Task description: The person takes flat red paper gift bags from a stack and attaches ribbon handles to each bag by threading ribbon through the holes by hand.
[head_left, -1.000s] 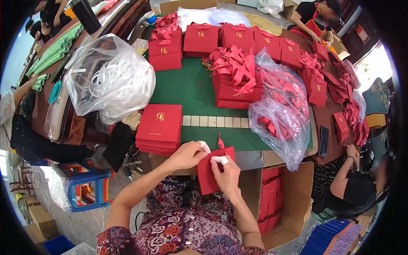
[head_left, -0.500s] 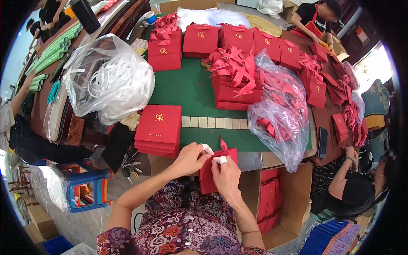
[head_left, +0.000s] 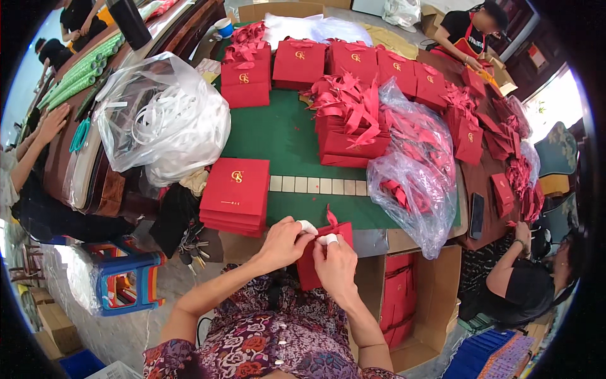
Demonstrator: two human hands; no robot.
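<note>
A small red paper gift bag [head_left: 308, 268] is held upright at the near table edge, in front of my body. My left hand [head_left: 282, 244] is closed in a pinch at its top rim, thumb and forefinger together. My right hand [head_left: 337, 264] pinches the same rim just to the right, its fingers curled over the bag. White tape wraps a finger on each hand. A loop of red ribbon [head_left: 331, 216] stands up from the bag behind my fingertips. What lies between the fingertips is too small to make out. Left of my hands sits a stack of flat red bags [head_left: 235, 189].
A clear plastic bag of white ribbon [head_left: 170, 120] lies far left. Red bags with ribbons [head_left: 350, 123] and a plastic bag of red ribbon [head_left: 413, 170] cover the right side. An open carton [head_left: 435, 303] stands below right. Other people work around the tables.
My hands stay at the bag's rim, with only a slight shift of the left fingers. At the far left, another person's hands have come onto the table edge.
</note>
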